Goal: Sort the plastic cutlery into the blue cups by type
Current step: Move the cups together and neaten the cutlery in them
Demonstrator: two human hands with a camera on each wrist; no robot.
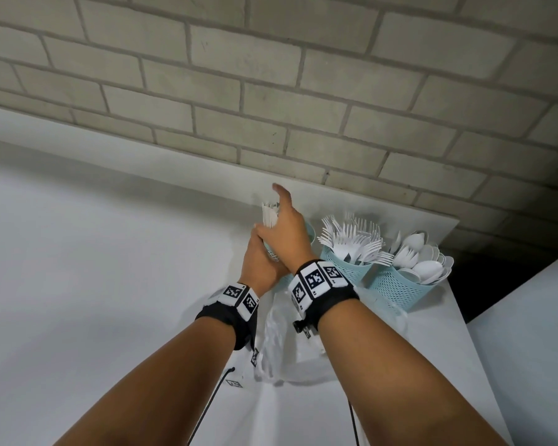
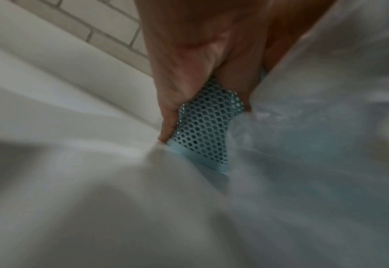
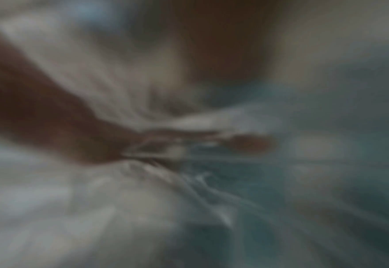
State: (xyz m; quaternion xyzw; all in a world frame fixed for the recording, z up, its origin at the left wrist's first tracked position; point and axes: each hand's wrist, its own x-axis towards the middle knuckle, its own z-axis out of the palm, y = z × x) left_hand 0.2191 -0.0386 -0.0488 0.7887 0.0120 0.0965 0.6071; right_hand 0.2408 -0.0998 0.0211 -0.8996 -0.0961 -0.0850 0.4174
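- Standing along the far right of your white table [image 1: 110, 284], against the brick wall [image 1: 271, 91], are three blue mesh cups in a row; all lie ahead of and slightly right of both your wrists.
- Knife cup [image 1: 310, 231], leftmost of the three: mostly hidden behind your hands. A bundle of white plastic knives [image 1: 269, 215] stands in it, long axes upright and leaning a little left, the ends showing above your knuckles.
- Fork cup [image 1: 348, 268], middle: packed with white plastic forks [image 1: 351, 236], tines up and fanned outward.
- Spoon cup [image 1: 397, 291], rightmost and nearest the table's edge: filled with white plastic spoons [image 1: 422, 262], bowls up.
- Clear plastic bag [image 1: 277, 342]: crumpled on the table between your forearms, nearer to you than the cups. Its contents cannot be made out.
- Your right hand [image 1: 285, 233]: laid over the knife bundle and the cup's mouth, index finger pointing up and away. Whether the remaining fingers wrap the knives cannot be told; the right wrist view is wholly blurred.
- Your left hand [image 2: 189, 72]: the lower of the two, curled round the knife cup's mesh wall [image 2: 207, 130], with the cup's base band on the table.
- Judgement: both hands are equally near the knife cup; the coming move turns on seating the upright bundle straight down while the left hand steadies the cup. Sorting looks close to finished.
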